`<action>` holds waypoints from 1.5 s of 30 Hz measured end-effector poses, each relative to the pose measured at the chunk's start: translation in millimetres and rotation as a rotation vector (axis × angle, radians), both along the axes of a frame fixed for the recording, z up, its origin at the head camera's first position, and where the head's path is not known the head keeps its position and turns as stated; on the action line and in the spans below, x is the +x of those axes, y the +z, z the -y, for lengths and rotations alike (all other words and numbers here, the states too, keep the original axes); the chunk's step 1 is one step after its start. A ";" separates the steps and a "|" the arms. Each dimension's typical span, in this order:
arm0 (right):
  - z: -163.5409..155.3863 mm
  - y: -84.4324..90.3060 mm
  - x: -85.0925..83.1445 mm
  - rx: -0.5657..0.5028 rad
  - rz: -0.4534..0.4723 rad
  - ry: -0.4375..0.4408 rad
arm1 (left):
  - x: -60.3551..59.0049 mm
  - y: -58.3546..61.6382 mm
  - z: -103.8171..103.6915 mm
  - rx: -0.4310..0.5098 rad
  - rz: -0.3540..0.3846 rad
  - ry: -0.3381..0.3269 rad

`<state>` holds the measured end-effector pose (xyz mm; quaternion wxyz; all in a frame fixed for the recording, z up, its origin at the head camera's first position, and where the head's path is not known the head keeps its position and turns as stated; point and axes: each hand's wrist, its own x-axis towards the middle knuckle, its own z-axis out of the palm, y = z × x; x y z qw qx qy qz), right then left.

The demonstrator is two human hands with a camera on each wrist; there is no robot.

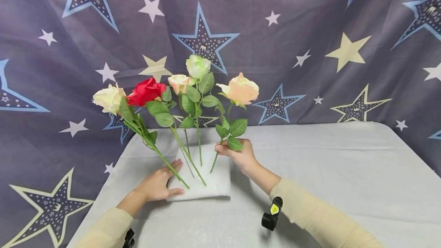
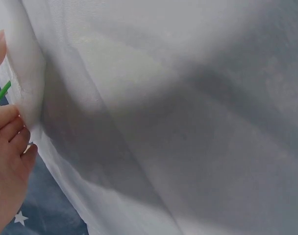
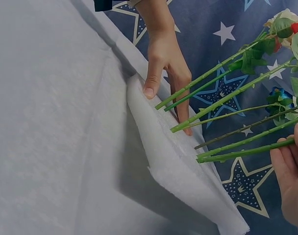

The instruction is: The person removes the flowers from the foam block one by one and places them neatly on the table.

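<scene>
on white foam block (image 1: 213, 181): right grip (image 1: 237, 154) pinches peach rose stem (image 1: 216, 160); left grip (image 1: 156, 185) flat, pressing block edge.

No letters, numbers, labels or brand names are showing legibly anywhere; the star-patterned backdrop cloth (image 1: 310, 49) is carrying only printed stars, some with small crown-like marks inside, and the yellow patch on the black wrist device (image 1: 272, 213) is appearing too small to read.
</scene>
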<state>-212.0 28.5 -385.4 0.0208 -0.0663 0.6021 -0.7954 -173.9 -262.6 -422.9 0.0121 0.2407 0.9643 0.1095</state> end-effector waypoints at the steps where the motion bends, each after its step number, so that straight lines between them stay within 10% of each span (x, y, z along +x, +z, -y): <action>1: -0.1 -0.1 -0.1 -0.005 -0.003 0.001 | 0.0 0.2 -0.1 -0.001 -0.004 -0.002; 45: -10.2 4.7 -0.9 -0.008 -0.002 -0.049 | -3.3 7.1 -3.6 -0.046 0.057 0.001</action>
